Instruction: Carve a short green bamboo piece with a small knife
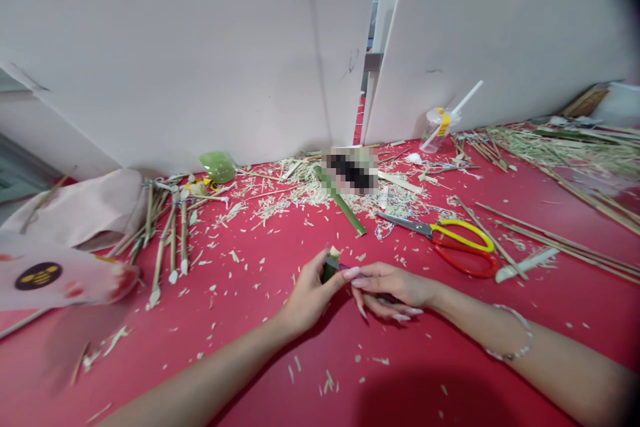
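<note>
My left hand (311, 287) is closed around a short dark green piece of stem (330, 271) with a pale, cut-looking upper end. My right hand (393, 290) meets it from the right, thumb and fingers pinched together near the left thumb. Something dark and purplish shows in part between the right fingers, mostly hidden, so its kind is unclear. Beyond the hands, a longer green stalk (349, 212) lies on the red table (240, 360). To the right are scissors (463, 240) with one yellow and one red handle, blades pointing left.
Pale shavings (280, 203) are heaped at the back and scattered around. Several tied sticks (173, 233) and a printed plastic cup (65, 273) lie on the left. A clear cup with a straw (436, 130) stands before white panels (200, 60). Long thin strips (565, 240) lie right.
</note>
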`<action>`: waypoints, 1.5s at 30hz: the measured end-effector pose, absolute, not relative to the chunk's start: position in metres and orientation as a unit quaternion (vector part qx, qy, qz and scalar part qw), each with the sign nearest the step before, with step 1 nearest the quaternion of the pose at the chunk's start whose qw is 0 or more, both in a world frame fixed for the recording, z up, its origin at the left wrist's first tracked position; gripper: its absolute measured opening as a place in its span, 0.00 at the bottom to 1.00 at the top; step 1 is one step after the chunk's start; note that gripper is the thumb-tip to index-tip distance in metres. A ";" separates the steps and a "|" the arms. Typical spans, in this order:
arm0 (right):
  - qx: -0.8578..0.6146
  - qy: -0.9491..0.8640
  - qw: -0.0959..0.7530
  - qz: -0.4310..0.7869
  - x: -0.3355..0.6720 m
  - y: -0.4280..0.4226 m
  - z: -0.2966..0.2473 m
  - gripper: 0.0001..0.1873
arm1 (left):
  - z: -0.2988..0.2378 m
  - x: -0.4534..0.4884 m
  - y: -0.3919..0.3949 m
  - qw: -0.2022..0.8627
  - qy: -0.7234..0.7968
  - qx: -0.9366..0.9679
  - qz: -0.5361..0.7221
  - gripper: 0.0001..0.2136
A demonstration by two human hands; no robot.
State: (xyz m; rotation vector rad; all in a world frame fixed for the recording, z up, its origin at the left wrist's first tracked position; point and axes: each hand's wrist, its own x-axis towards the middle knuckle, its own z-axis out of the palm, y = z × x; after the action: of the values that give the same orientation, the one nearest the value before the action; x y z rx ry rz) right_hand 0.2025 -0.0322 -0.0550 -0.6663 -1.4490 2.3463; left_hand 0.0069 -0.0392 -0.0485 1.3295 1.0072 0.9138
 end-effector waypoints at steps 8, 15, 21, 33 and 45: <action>-0.215 -0.462 0.142 0.848 0.204 -0.031 -0.051 0.20 | -0.048 0.007 -0.040 0.576 0.441 0.574 0.380 0.19; -0.206 -0.463 0.127 0.853 0.206 -0.028 -0.052 0.19 | -0.050 0.007 -0.039 0.588 0.430 0.565 0.389 0.18; -0.252 -0.522 0.183 0.794 0.201 -0.036 -0.055 0.20 | -0.051 0.006 -0.038 0.590 0.431 0.567 0.381 0.18; -0.323 -0.548 0.241 0.733 0.191 -0.047 -0.048 0.22 | -0.050 0.009 -0.041 0.582 0.475 0.546 0.370 0.21; -0.326 -0.555 0.152 0.750 0.190 -0.039 -0.048 0.25 | -0.052 0.012 -0.045 0.656 0.427 0.475 0.402 0.18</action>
State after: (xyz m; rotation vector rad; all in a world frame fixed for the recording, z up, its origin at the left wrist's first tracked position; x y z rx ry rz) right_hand 0.1899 -0.0394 -0.0484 -0.9348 -1.5924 2.1534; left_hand 0.0117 -0.0451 -0.0521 1.0765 0.9684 0.9113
